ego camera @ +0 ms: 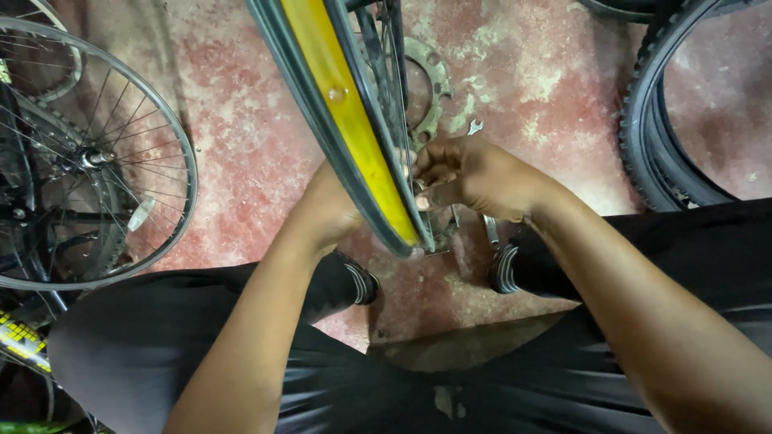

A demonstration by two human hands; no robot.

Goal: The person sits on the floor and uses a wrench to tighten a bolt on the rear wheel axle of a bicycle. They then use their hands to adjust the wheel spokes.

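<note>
Between the knees, a bicycle wheel with a yellow rim strip is held upright over the red floor; it is flanked by the hands, left hand hidden behind, right hand curled, pinching at the rim.

The floor is rough concrete, painted red and worn through in pale, greyish patches, most of all toward the upper middle and right. A bare spoked bicycle wheel lies flat at the left, its hub and thin metal rim catching some light, with dark frame parts beneath it. At the upper right, a black knobby tyre curves over the floor. A flat, toothed metal ring and a small spanner rest on the concrete near the top centre. The light is dim and even, with soft shadows.
</note>
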